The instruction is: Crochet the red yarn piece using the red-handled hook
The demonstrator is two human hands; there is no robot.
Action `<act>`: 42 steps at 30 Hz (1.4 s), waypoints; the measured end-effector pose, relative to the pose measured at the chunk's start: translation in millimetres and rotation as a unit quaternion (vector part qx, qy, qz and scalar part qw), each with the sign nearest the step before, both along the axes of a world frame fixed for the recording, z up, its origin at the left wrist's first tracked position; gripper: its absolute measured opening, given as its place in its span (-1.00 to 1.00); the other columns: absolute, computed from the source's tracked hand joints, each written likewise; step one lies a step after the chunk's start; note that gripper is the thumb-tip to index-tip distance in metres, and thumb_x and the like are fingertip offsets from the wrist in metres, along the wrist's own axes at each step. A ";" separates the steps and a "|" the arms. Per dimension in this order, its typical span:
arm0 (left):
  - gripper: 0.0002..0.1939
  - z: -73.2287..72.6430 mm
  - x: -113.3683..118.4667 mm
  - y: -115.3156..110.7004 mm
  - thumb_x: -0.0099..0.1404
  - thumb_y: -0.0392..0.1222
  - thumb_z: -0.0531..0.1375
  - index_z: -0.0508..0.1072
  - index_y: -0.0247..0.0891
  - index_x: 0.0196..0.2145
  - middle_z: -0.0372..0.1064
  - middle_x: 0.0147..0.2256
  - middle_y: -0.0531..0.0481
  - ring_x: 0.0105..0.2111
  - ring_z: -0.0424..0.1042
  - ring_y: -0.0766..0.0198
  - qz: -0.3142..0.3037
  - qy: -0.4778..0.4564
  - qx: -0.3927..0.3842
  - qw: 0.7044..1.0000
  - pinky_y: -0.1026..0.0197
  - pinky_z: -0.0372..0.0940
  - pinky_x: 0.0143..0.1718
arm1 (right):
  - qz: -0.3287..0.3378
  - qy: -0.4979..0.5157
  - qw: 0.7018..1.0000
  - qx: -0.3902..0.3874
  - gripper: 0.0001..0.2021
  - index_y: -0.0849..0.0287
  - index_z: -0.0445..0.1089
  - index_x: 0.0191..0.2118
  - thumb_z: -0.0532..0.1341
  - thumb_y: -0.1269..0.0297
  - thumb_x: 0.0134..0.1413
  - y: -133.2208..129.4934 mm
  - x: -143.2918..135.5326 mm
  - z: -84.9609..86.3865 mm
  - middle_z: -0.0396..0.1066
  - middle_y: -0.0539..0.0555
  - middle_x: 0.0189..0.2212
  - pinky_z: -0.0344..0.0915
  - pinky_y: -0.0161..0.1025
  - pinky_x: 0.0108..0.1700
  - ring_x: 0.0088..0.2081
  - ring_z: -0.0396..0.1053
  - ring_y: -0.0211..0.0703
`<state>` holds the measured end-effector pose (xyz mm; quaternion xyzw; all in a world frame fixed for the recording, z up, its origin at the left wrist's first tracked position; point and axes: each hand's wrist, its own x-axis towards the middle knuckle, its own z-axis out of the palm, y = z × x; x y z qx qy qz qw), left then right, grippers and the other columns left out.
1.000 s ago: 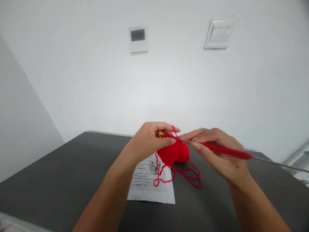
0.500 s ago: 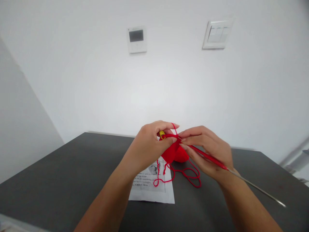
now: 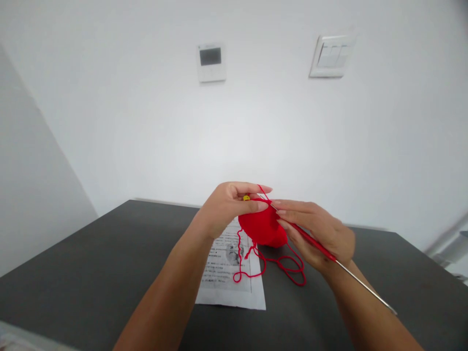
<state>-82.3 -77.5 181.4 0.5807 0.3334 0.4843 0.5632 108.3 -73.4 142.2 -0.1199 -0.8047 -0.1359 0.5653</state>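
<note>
My left hand (image 3: 234,204) pinches the top edge of a red crochet piece (image 3: 258,222) between thumb and fingers. A strand of red yarn (image 3: 263,191) runs over its raised index finger. Beside the thumb, a yellow stitch marker (image 3: 246,198) shows at the piece's edge, partly hidden. In my right hand (image 3: 316,231) is a crochet hook (image 3: 314,242) with a red grip and a long metal shaft sticking out behind toward the lower right. The hook's front end meets the edge of the piece at the left fingertips; its very tip is hard to make out.
Under the hands a printed sheet of paper (image 3: 230,287) lies on the dark table (image 3: 91,263). Loose loops of red yarn (image 3: 292,270) trail over the paper and table. Behind stands a white wall with a thermostat panel (image 3: 211,63) and a light switch (image 3: 332,56).
The crochet piece has turned so more of its flat face shows. My right hand has tilted, and the hook's rear end has swung left. The stitch marker is now more covered.
</note>
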 end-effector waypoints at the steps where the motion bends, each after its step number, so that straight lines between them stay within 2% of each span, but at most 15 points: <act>1: -0.60 -2.0 2.3 1.8 -0.04 -0.25 0.40 0.57 -0.33 -0.18 0.52 -0.42 -0.04 -0.43 0.44 0.32 -0.017 -0.028 -0.014 0.999 0.23 0.30 -0.28 | -0.001 0.014 1.000 0.013 -0.67 0.08 0.45 -0.08 0.27 0.54 0.03 1.5 -1.2 -2.7 0.56 0.15 -0.15 0.56 -0.14 -0.18 -0.19 0.56 -0.06; 4: -0.64 -9.9 15.2 6.3 -0.07 -0.26 0.41 0.59 -0.32 -0.23 0.54 -0.37 -0.06 -0.38 0.46 0.31 -0.035 -0.110 -0.031 0.993 0.22 0.31 -0.23 | -0.005 0.058 0.997 0.042 -0.61 0.08 0.44 -0.05 0.29 0.58 -0.01 9.7 -4.5 -11.8 0.54 0.17 -0.12 0.54 -0.07 -0.13 -0.13 0.54 -0.02; 7: -0.63 -18.7 29.6 10.2 -0.04 -0.20 0.40 0.58 -0.32 -0.21 0.54 -0.32 -0.08 -0.31 0.47 0.27 0.028 -0.133 0.010 0.991 0.20 0.32 -0.16 | -0.018 0.090 0.995 0.043 -0.60 0.04 0.42 -0.04 0.27 0.59 0.00 20.7 -7.0 -19.5 0.52 0.15 -0.12 0.51 0.00 -0.11 -0.08 0.50 0.00; 10: -0.55 -23.9 35.9 13.9 0.03 -0.20 0.36 0.53 -0.32 -0.07 0.54 -0.27 -0.08 -0.24 0.46 0.22 0.110 -0.047 0.072 0.990 0.18 0.32 -0.14 | -0.043 0.089 0.995 0.022 -0.63 0.07 0.41 -0.06 0.25 0.58 0.02 26.9 -8.6 -21.9 0.50 0.17 -0.12 0.47 0.01 -0.07 -0.07 0.47 -0.01; 12: -0.58 -24.7 34.5 16.4 0.11 -0.22 0.31 0.50 -0.31 -0.04 0.52 -0.19 -0.11 -0.17 0.45 0.20 0.159 0.037 0.129 0.978 0.18 0.31 -0.10 | -0.059 0.072 0.996 -0.001 -0.69 0.12 0.41 -0.09 0.24 0.56 0.04 26.7 -9.1 -20.0 0.50 0.19 -0.14 0.44 0.00 -0.04 -0.07 0.46 -0.01; 16: -0.74 -24.2 25.0 22.4 0.20 -0.29 0.21 0.55 -0.29 -0.13 0.50 -0.21 -0.09 -0.19 0.44 0.24 0.226 0.188 0.264 0.919 0.18 0.29 -0.07 | -0.082 0.045 0.994 -0.064 -0.82 0.15 0.41 -0.16 0.20 0.49 0.12 18.4 -8.8 -11.0 0.51 0.17 -0.19 0.39 -0.04 -0.03 -0.10 0.45 -0.05; 19: -0.77 -23.1 16.0 26.9 0.22 -0.32 0.19 0.57 -0.25 -0.18 0.49 -0.30 -0.04 -0.26 0.44 0.27 0.241 0.242 0.314 0.886 0.21 0.31 -0.16 | -0.081 0.042 0.987 -0.136 -0.87 0.14 0.42 -0.18 0.18 0.42 0.17 9.7 -7.2 -3.3 0.52 0.12 -0.22 0.39 -0.13 -0.07 -0.16 0.47 -0.10; 22: -0.80 -20.1 5.7 29.0 0.22 -0.31 0.20 0.59 -0.21 -0.22 0.48 -0.33 -0.01 -0.30 0.44 0.29 0.213 0.266 0.322 0.883 0.23 0.30 -0.20 | -0.063 0.023 0.978 -0.199 -0.87 0.13 0.44 -0.19 0.16 0.38 0.19 1.4 -4.1 4.0 0.54 0.09 -0.24 0.40 -0.20 -0.12 -0.20 0.48 -0.12; 27: -0.85 -14.6 -11.2 28.7 0.21 -0.28 0.21 0.60 -0.20 -0.30 0.48 -0.34 -0.02 -0.33 0.43 0.30 0.113 0.268 0.305 0.907 0.23 0.29 -0.25 | -0.042 -0.015 0.954 -0.296 -0.89 0.11 0.48 -0.25 0.19 0.31 0.18 -9.0 3.5 15.7 0.55 0.04 -0.30 0.38 -0.26 -0.22 -0.26 0.49 -0.15; 30: -0.85 -13.5 -17.3 28.5 0.21 -0.24 0.23 0.61 -0.20 -0.30 0.46 -0.36 -0.02 -0.35 0.41 0.32 0.077 0.267 0.285 0.917 0.24 0.27 -0.27 | -0.016 -0.011 0.929 -0.371 -0.88 0.11 0.51 -0.29 0.22 0.27 0.16 -9.7 6.8 19.8 0.56 0.03 -0.35 0.37 -0.28 -0.29 -0.31 0.49 -0.16; 32: -0.85 -13.2 -18.9 28.3 0.19 -0.23 0.24 0.61 -0.19 -0.30 0.44 -0.38 0.00 -0.38 0.39 0.34 0.060 0.253 0.270 0.927 0.25 0.25 -0.30 | 0.033 0.033 0.901 -0.430 -0.88 0.13 0.51 -0.33 0.25 0.24 0.13 -6.4 7.1 19.2 0.57 0.05 -0.35 0.40 -0.29 -0.29 -0.31 0.51 -0.16; 34: -0.86 -12.5 -19.0 27.3 0.16 -0.23 0.27 0.62 -0.21 -0.32 0.42 -0.40 0.00 -0.41 0.36 0.36 0.033 0.216 0.244 0.945 0.27 0.23 -0.34 | 0.121 0.100 0.864 -0.479 -0.88 0.14 0.50 -0.36 0.29 0.22 0.10 -1.4 5.2 15.8 0.59 0.06 -0.36 0.44 -0.27 -0.26 -0.31 0.53 -0.16; 37: -0.91 -10.0 -17.8 23.8 0.08 -0.25 0.32 0.60 -0.27 -0.40 0.41 -0.44 0.02 -0.44 0.34 0.39 -0.017 0.130 0.181 0.975 0.29 0.21 -0.38 | 0.233 0.181 0.814 -0.500 -0.90 0.14 0.49 -0.38 0.32 0.24 0.07 3.8 -0.8 8.4 0.59 0.04 -0.39 0.48 -0.27 -0.26 -0.38 0.55 -0.19; 39: -0.92 -8.1 -16.6 20.7 0.02 -0.26 0.36 0.57 -0.31 -0.46 0.42 -0.47 0.04 -0.47 0.33 0.41 -0.040 0.072 0.133 0.988 0.30 0.21 -0.38 | 0.263 0.211 0.814 -0.473 -0.94 0.12 0.50 -0.36 0.32 0.27 0.07 3.8 -4.7 4.0 0.59 0.03 -0.37 0.49 -0.28 -0.26 -0.38 0.55 -0.21; 42: -0.86 -6.2 -14.5 17.0 -0.06 -0.27 0.41 0.54 -0.33 -0.52 0.42 -0.53 0.07 -0.51 0.32 0.43 -0.065 0.017 0.063 0.996 0.31 0.20 -0.38 | 0.253 0.209 0.855 -0.401 -0.96 0.08 0.52 -0.32 0.31 0.35 0.08 1.0 -7.3 -0.1 0.59 0.01 -0.33 0.48 -0.28 -0.21 -0.31 0.55 -0.22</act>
